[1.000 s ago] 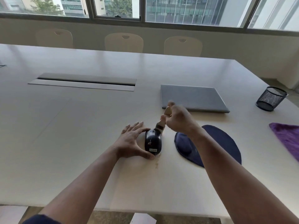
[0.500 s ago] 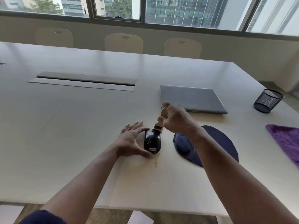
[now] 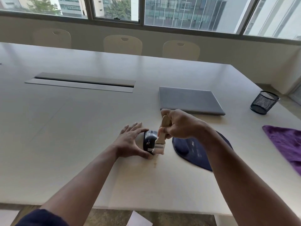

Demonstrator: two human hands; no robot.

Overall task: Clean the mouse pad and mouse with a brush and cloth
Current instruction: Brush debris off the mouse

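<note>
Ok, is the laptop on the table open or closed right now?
Closed. The grey laptop lies flat on the table with its lid down; no screen or keyboard shows.

Dark mouse [image 3: 149, 141] beside navy pad [image 3: 195, 150]

Both forearms bare to the elbow. Dark navy sleeve [image 3: 42, 217] at left upper arm. Hands ungloved, no jewellery.

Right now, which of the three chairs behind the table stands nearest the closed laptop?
The right-hand chair, the one furthest right of the three, stands almost straight behind the laptop; the other two sit further left.
</note>
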